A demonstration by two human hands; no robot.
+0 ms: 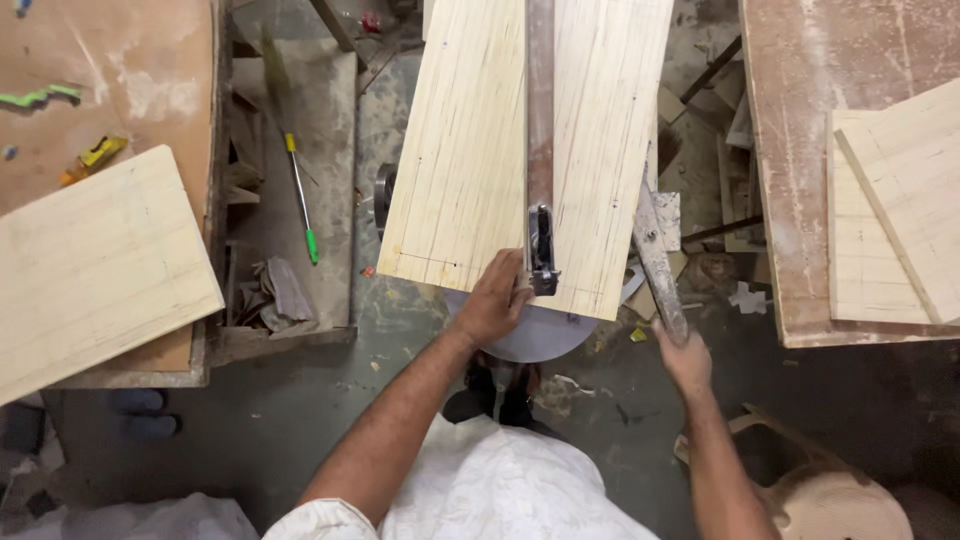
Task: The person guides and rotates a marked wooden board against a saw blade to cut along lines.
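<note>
A pale plywood board (470,150) lies in front of me with its near edge toward my body. A long metal bar clamp (540,130) runs down the board's middle, its dark jaw at the near edge. My left hand (495,300) rests on that near edge, fingers touching the clamp's jaw. My right hand (685,360) grips the lower end of a worn, paint-stained wooden strip (655,255) that leans along the board's right side.
A second pale board (95,265) lies on a bench at the left. More boards (900,200) sit on a dusty table at the right. A green-tipped stick (300,195) and rags lie on a low shelf. Wood offcuts litter the floor.
</note>
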